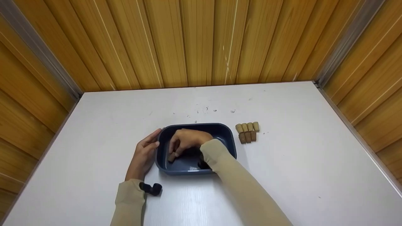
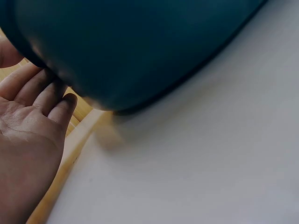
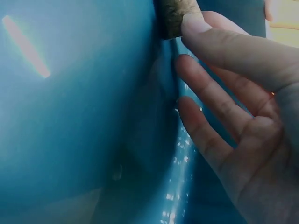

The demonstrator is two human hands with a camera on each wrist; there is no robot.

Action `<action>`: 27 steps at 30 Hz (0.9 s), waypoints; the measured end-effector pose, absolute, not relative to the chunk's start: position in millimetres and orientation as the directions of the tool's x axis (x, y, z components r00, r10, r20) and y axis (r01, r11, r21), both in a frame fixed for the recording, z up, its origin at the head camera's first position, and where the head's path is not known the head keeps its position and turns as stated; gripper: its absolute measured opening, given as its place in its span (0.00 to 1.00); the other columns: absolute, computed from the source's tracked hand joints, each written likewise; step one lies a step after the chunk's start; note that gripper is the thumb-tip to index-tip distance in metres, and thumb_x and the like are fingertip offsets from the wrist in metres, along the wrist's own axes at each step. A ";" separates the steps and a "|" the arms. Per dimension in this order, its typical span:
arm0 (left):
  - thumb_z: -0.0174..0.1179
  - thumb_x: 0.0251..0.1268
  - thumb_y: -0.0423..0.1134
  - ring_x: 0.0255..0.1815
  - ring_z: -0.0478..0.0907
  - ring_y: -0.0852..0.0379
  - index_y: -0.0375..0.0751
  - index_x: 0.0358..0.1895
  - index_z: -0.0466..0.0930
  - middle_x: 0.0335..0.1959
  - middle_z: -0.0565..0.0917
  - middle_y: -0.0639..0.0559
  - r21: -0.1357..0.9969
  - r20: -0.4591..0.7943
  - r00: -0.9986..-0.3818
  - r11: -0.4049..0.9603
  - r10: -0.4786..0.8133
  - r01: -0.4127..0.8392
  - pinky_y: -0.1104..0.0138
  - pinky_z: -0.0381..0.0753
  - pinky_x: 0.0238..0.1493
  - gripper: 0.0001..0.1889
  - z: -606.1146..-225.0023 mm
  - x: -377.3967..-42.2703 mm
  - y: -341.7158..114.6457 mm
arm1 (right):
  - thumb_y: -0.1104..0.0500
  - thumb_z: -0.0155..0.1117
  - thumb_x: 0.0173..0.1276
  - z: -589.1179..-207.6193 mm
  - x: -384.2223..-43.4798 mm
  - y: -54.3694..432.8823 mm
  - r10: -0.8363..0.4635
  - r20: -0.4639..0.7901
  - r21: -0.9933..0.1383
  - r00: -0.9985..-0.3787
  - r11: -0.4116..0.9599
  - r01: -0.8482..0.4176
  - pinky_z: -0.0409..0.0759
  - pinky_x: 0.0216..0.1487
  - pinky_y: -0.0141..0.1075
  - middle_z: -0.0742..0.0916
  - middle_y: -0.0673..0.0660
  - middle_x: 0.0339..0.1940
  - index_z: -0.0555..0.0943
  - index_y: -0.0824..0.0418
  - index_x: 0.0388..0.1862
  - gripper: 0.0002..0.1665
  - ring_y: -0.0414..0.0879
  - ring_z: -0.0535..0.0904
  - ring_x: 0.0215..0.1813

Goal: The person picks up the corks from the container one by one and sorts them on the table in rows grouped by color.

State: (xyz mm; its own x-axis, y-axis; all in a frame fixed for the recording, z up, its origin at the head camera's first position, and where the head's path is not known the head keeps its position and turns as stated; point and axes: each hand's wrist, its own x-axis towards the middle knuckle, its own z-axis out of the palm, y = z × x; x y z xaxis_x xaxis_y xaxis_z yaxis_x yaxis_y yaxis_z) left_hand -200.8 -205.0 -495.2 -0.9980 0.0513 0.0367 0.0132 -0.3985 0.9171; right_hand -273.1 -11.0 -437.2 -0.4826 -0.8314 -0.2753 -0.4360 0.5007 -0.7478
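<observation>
A dark blue rectangular tub [image 1: 185,172] stands on the white table. My right hand [image 1: 190,139] reaches down into it and pinches a brown cork [image 1: 171,157] between thumb and fingers, near the tub's left end. The right wrist view shows the cork [image 3: 180,14] with its speckled surface under the thumb tip, while two lower fingers spread loosely. Against the tub's left outer wall rests my left hand [image 1: 145,153], fingers fairly straight, thumb by the rim. In the left wrist view these fingers [image 2: 35,88] touch the tub's side from outside.
Right of the tub, corks stand in two rows: several light ones [image 1: 247,126] behind three darker ones [image 1: 247,137]. Wood-patterned walls [image 1: 198,44] enclose the table [image 1: 298,163] at the back and sides. Black wrist straps [image 1: 151,189] show at the sleeves.
</observation>
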 end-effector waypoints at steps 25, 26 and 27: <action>0.50 0.62 0.22 0.67 0.70 0.67 0.24 0.69 0.60 0.69 0.71 0.44 0.926 0.073 -0.995 -0.375 0.067 0.042 0.75 0.65 0.68 0.29 -497.1 -201.1 -206.8 | 0.66 0.68 0.60 -399.3 -282.7 43.8 -0.811 -0.225 -0.741 -0.540 0.502 -0.445 0.82 0.49 0.32 0.89 0.54 0.44 0.86 0.58 0.47 0.15 0.43 0.85 0.46; 0.50 0.62 0.22 0.67 0.70 0.67 0.24 0.69 0.60 0.68 0.72 0.45 0.925 0.073 -0.995 -0.377 0.067 0.042 0.75 0.65 0.68 0.29 -496.9 -201.1 -206.7 | 0.65 0.67 0.60 -397.1 -282.7 46.9 -0.812 -0.218 -0.741 -0.542 0.499 -0.449 0.82 0.49 0.33 0.89 0.54 0.45 0.86 0.58 0.47 0.15 0.43 0.85 0.46; 0.50 0.62 0.22 0.67 0.70 0.67 0.24 0.69 0.60 0.68 0.72 0.46 0.925 0.073 -0.995 -0.379 0.068 0.042 0.75 0.65 0.68 0.29 -496.8 -201.1 -206.6 | 0.65 0.67 0.61 -395.2 -282.8 50.2 -0.813 -0.209 -0.741 -0.544 0.494 -0.454 0.82 0.49 0.33 0.89 0.54 0.46 0.86 0.58 0.47 0.15 0.43 0.85 0.47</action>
